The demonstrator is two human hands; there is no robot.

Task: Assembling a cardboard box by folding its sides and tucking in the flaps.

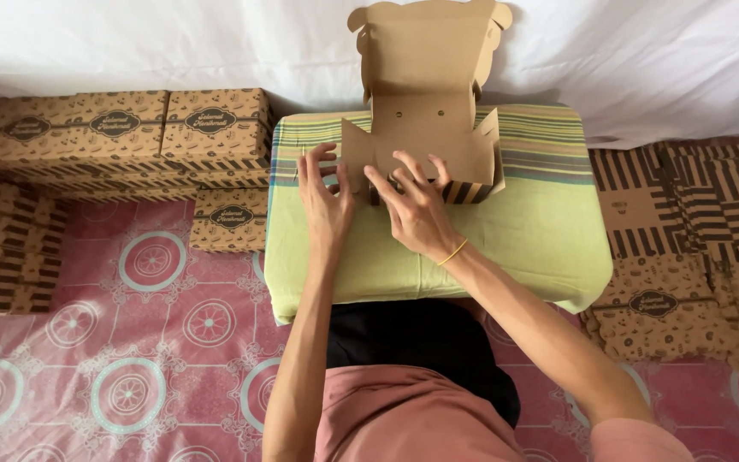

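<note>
On one green cushion, two hands, left and right, one half-folded box.

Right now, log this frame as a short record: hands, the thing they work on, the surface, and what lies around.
left hand: flat on the box's near-left flap
right hand: pressing the box's near wall
half-folded cardboard box: lid flap upright, side flaps raised
green cushion: under the box
finished boxes: stacked at left
flat box blanks: piled at right

Bright, soft, even daylight, white cloth backdrop near overexposed at top, faint soft shadows under the hands and beneath the green cushion, no harsh glare, sharp focus throughout, mild wide-angle bending toward the edges
</note>
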